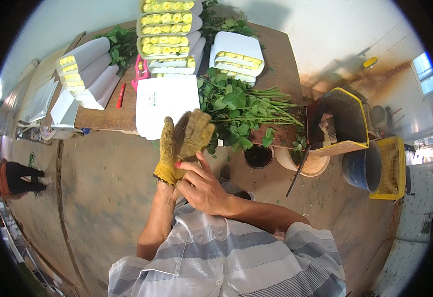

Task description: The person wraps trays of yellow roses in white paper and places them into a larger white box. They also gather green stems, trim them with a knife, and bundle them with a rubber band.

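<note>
A worn yellow work glove (167,169) covers my left hand (185,143). The thumb stands apart from the gloved fingers, and I see nothing held in that hand. My bare right hand (203,189) pinches the glove near its cuff at the wrist. Just beyond the glove, a white wrapping sheet (168,100) with printing lies at the table's front edge. Leafy green stems (235,100) stretch to the right from beside that sheet; any blooms on them are hidden.
Paper-wrapped bundles of yellow roses (167,39) are stacked on the wooden table (103,118), with others left (86,74) and right (238,52). A pink tape dispenser (140,72) and red marker (121,95) lie nearby. Bins (363,167) stand right. Another person (19,178) is far left.
</note>
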### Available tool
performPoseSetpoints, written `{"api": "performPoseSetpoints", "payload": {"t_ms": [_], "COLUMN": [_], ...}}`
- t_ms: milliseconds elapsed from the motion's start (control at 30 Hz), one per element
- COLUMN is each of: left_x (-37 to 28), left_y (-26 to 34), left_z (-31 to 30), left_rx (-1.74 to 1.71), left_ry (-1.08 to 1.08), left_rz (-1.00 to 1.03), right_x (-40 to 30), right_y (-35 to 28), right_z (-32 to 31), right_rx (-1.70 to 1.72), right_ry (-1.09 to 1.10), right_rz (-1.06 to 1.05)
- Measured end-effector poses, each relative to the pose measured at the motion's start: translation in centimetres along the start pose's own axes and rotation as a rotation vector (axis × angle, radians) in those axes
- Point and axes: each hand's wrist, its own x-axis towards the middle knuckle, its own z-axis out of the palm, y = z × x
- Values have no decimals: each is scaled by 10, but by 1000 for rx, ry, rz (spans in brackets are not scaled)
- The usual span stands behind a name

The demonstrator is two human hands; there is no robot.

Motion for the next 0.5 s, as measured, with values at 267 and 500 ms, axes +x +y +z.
{"api": "performPoseSetpoints", "payload": {"t_ms": [267,500], "left_x": [11,47], "left_y": [14,1], "left_z": [20,88], "left_rx": [34,-68], "left_ry": [-68,-243], "left_rz": [-109,-336], "right_x": [8,1], "right_y": [-3,5], "right_z": [-9,-32], "right_rx": [209,205], "right_ry": [115,152], "right_rz": [-6,32]}}
